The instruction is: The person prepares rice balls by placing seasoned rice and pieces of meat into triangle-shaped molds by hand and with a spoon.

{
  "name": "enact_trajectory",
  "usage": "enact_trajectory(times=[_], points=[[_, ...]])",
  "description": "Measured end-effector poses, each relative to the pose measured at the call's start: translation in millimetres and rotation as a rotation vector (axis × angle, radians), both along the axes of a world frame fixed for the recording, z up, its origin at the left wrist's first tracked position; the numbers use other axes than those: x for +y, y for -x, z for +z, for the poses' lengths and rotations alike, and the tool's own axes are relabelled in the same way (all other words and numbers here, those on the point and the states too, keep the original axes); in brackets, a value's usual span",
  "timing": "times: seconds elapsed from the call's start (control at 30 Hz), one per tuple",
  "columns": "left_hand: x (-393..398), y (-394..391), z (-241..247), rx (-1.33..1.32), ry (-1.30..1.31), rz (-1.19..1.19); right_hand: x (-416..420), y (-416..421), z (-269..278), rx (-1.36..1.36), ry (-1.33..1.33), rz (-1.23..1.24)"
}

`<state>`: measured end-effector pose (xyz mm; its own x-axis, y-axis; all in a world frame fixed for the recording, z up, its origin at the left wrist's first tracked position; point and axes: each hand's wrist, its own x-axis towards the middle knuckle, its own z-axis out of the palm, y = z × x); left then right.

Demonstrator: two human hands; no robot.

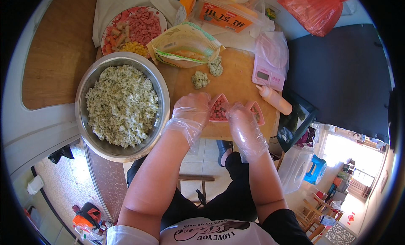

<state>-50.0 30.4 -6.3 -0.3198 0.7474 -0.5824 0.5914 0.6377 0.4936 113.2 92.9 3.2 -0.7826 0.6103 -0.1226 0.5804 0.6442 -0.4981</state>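
Observation:
Both my hands wear clear plastic gloves. My left hand (193,106) is at the left edge of a pink triangular mold (218,121), its fingers curled and partly hidden. Diced pink ham-like meat (218,109) fills what shows of that mold. Between it and a second pink triangular mold (262,117) is my right hand (239,114); its fingertips are hard to make out. Greenish rice mix is visible inside the second mold. Beyond my hands, two clumps of the rice mix, a nearer one (200,79) and a farther one (215,66), lie on the wooden board (235,75).
On the left stands a large steel bowl (163,96) of rice mix. Behind it is a plate (162,19) of diced meat, corn and carrot-like pieces. An open food bag (186,44), a pink kitchen scale (269,71) and a squeeze bottle (277,101) are farther back and right.

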Motion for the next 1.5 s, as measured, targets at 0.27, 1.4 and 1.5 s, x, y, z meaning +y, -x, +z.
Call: enact_trajectory(times=[0.27, 1.4, 1.5], points=[[0, -1, 0, 0.003, -0.047, -0.015, -2, -5, 3, -0.125, -0.013, -0.001], [-4, -2, -6, 0.003, -0.09, 0.011, -12, 1, 10, -0.035, -0.036, 0.053], [-4, -3, -5, 0.015, -0.105, 0.009, -9, 4, 3, -0.236, -0.039, 0.045]])
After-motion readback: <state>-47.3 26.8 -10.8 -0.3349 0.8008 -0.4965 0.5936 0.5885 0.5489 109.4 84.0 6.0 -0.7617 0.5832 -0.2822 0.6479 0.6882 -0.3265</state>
